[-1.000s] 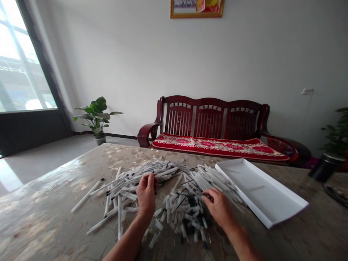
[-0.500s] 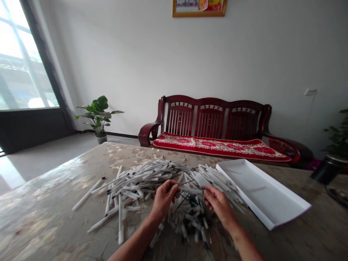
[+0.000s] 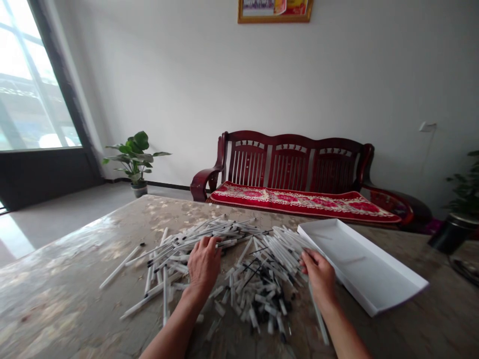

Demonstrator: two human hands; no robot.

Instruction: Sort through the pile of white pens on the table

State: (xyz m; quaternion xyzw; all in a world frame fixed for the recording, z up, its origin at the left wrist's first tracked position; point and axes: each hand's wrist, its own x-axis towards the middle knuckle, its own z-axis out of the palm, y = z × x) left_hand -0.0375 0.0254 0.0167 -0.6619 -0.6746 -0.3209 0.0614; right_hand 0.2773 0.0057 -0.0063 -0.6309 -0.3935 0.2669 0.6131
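My left hand (image 3: 204, 262) is over the left-hand heap of white pens with dark tips (image 3: 175, 244). Its fingers are bent down and slightly apart at the edge of the heap, and nothing shows in its grasp. My right hand (image 3: 318, 271) is closed beside a bundle of white pen barrels (image 3: 286, 247). A long white pen (image 3: 319, 316) sticks out below its fingers toward me; the hand hides the upper end. Between my hands is a pile of short clear and black pen caps (image 3: 262, 299), with thin dark refills (image 3: 254, 271) among them.
A shallow white box lid (image 3: 374, 269) stands right of my right hand. One loose pen (image 3: 119, 268) lies far left on the marbled table (image 3: 67, 299). Beyond are a dark red wooden bench (image 3: 288, 164), a potted plant (image 3: 136, 157) and a black pot (image 3: 452, 232) at right.
My hands have drawn apart from over the cap pile, where a pen was between them. The left went left to the heap; the right moved right, closed.
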